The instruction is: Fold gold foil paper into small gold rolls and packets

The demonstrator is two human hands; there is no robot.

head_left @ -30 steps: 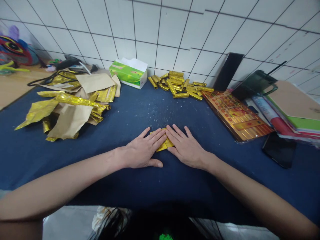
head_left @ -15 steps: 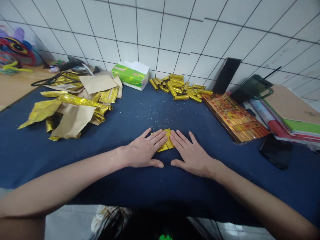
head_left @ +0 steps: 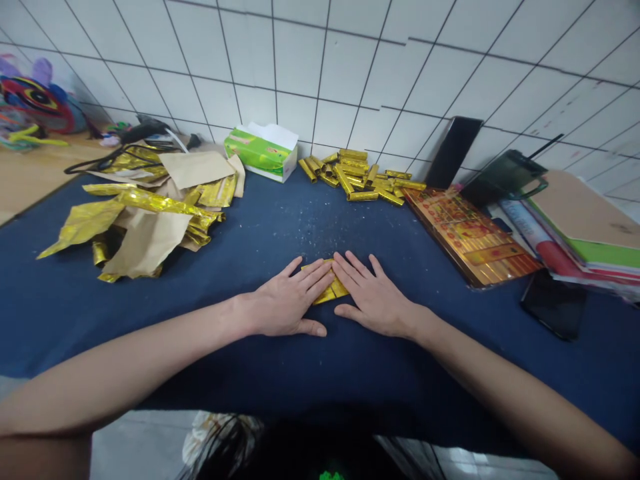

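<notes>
Behind the foil piece, tissue box between scraps left and rolls right

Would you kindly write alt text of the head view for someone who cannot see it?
A person's left hand and right hand partly cover a small gold sheet on a dark blue surface. Behind them are gold tubes and a green tissue box; gold and brown scraps lie to the left.

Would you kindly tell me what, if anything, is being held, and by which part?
Nothing is gripped: the left hand lays its fingers flat over the left part of the gold foil, the right hand over the right part.
</notes>
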